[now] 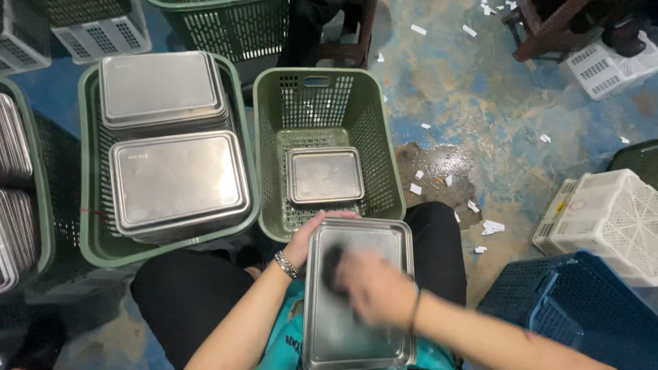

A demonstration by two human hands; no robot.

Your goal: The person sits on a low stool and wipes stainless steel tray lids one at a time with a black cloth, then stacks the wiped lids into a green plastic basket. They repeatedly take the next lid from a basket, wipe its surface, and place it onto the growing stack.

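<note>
A rectangular steel tray (384, 236) rests on my lap, long side running away from me. My left hand (306, 238) grips its far left corner; a metal bracelet circles that wrist. My right hand (370, 284), blurred with motion, presses a dark pad (332, 264) against the tray's inside. Straight ahead stands a green plastic basket (319, 82) with one smaller steel tray (324, 175) lying flat at its bottom.
To the left, a second green basket (92, 236) holds two stacks of upturned steel trays (175, 178). More trays fill a basket at the far left (14, 144). White (610, 216) and dark blue (582, 301) crates sit on the right. Paper scraps litter the wet blue floor (480, 103).
</note>
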